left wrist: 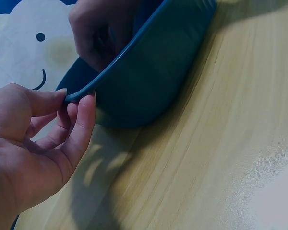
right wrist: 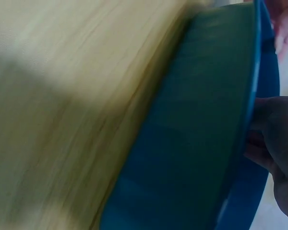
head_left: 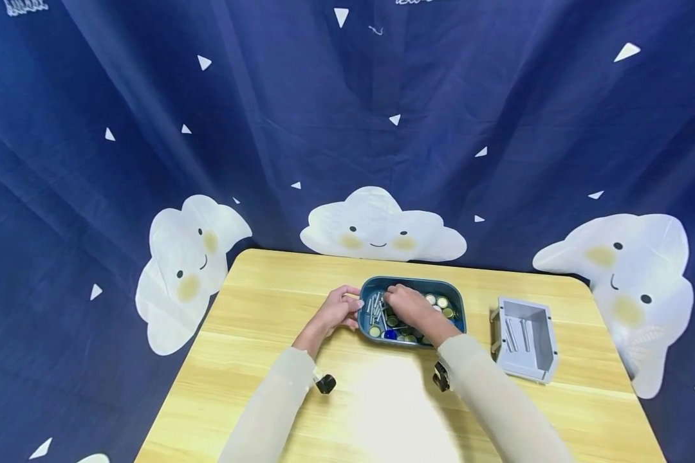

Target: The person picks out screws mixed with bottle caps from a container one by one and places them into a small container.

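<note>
A dark teal tub stands on the table and contains silver bolts at its left end and several round bottle caps. My left hand pinches the tub's left rim between thumb and fingers, plain in the left wrist view. Inside the tub is my right hand, reaching down among the bolts and caps with its fingers bent. Its fingertips are hidden, so I cannot see whether they hold anything. A blue cap lies near the front wall.
To the right of the tub sits a grey open-front bin with a few silver bolts inside. The wooden table ends at a dark blue curtain printed with clouds.
</note>
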Demonstrator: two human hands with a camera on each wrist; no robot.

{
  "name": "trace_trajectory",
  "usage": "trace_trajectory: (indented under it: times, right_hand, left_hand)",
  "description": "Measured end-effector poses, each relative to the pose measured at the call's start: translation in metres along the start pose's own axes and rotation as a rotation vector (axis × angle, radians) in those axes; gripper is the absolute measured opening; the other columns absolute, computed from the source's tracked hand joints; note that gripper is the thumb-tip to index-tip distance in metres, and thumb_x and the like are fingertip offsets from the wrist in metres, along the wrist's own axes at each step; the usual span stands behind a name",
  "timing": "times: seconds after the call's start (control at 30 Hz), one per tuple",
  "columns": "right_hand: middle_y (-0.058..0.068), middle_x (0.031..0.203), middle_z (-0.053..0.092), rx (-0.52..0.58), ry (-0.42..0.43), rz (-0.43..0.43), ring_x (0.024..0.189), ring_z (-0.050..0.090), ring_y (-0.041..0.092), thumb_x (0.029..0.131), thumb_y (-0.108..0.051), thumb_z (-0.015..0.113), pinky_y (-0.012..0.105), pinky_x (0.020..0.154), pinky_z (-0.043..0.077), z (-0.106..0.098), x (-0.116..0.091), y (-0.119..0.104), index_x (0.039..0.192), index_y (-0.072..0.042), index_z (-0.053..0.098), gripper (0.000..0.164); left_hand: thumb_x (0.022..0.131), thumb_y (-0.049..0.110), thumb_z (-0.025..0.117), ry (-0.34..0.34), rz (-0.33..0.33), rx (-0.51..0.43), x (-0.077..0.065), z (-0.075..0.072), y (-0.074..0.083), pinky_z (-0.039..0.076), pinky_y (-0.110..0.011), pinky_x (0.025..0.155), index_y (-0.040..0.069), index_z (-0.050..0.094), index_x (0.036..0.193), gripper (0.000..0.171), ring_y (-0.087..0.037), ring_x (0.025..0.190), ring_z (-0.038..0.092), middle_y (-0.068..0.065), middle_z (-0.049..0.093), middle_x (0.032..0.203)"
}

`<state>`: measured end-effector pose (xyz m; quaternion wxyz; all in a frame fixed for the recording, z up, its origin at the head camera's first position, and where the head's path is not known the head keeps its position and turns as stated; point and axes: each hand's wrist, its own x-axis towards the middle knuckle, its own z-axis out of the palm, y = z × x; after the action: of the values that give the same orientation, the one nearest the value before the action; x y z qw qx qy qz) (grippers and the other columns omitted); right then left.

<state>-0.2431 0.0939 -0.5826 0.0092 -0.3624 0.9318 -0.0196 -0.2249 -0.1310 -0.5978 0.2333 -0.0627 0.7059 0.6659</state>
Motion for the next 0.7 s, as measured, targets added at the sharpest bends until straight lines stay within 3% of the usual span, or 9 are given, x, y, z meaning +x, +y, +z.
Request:
trace_trajectory:
  times: [0.3,0.47,0.7]
  right_hand:
    - [0.005,0.1,0.068,-0.146,0.011,-0.077,0.09,0.062,0.021,0.095,0.002,0.066,0.032,0.078,0.06,0.0061,0.0009,0.0022,0.106,-0.008,0.072,0.016]
    - [0.005,0.097,0.065,-0.142,0.01,-0.11,0.088,0.059,0.02,0.097,0.003,0.062,0.032,0.075,0.057,0.0061,0.0006,0.0038,0.104,-0.007,0.069,0.014]
    - [0.004,0.093,0.063,-0.141,0.091,-0.136,0.085,0.057,0.019,0.096,0.003,0.064,0.031,0.072,0.055,0.0032,-0.0035,0.0022,0.098,-0.007,0.066,0.01]
  left_hand:
    - [0.101,0.009,0.064,0.005,-0.006,-0.01,0.0009,0.0014,0.0019,0.064,-0.028,0.055,0.005,0.055,0.139,0.039,-0.022,0.074,0.068,-0.021,0.066,0.108]
    - [0.101,0.009,0.063,0.006,-0.016,-0.011,-0.001,0.0015,0.0034,0.063,-0.027,0.054,0.005,0.055,0.14,0.04,-0.022,0.074,0.068,-0.023,0.065,0.11]
    - [0.102,0.01,0.063,0.005,-0.008,-0.006,-0.0008,0.0016,0.0025,0.063,-0.027,0.055,0.004,0.054,0.14,0.039,-0.021,0.074,0.068,-0.021,0.066,0.109]
